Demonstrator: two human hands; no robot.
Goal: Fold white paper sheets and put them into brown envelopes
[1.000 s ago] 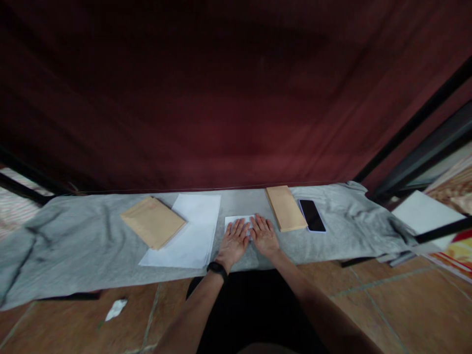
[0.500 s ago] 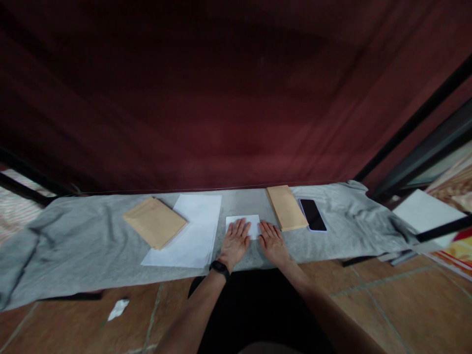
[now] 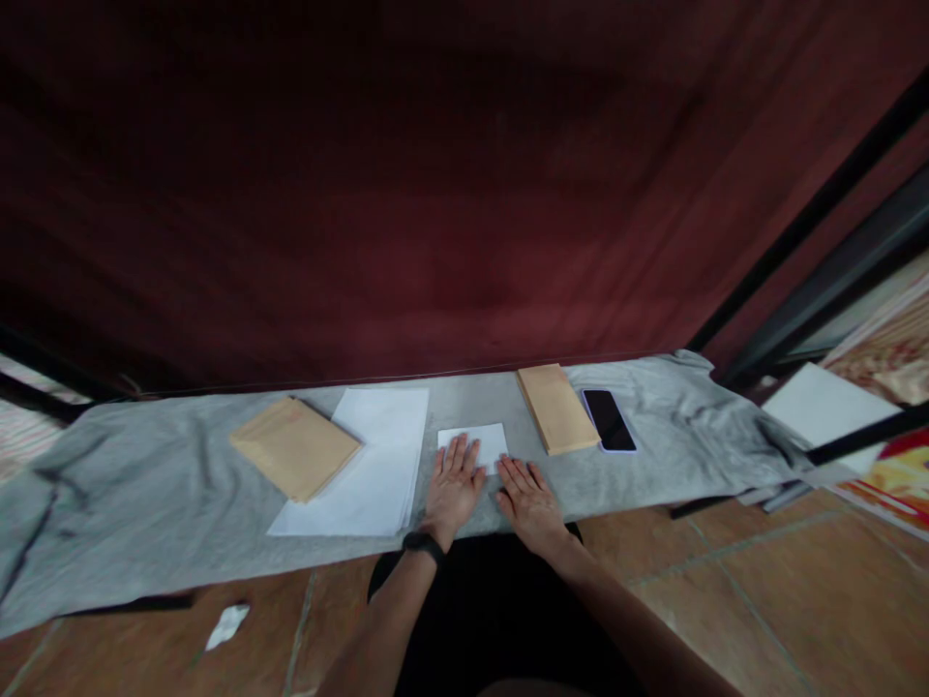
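A small folded white paper (image 3: 483,440) lies on the grey cloth (image 3: 160,484) in front of me. My left hand (image 3: 453,481), with a black band at the wrist, lies flat on the paper's left half, fingers stretched out. My right hand (image 3: 528,500) rests flat on the cloth, its fingertips at the paper's near right corner. Neither hand holds anything.
A stack of white sheets (image 3: 363,463) lies to the left, with a brown envelope pile (image 3: 293,447) overlapping it. To the right are more brown envelopes (image 3: 555,408) and a black phone (image 3: 608,419). A paper scrap (image 3: 226,625) lies on the tiled floor. A dark red curtain hangs behind.
My right hand slid off the folded paper, first to the right and then back toward me. The left hand stayed flat on it.
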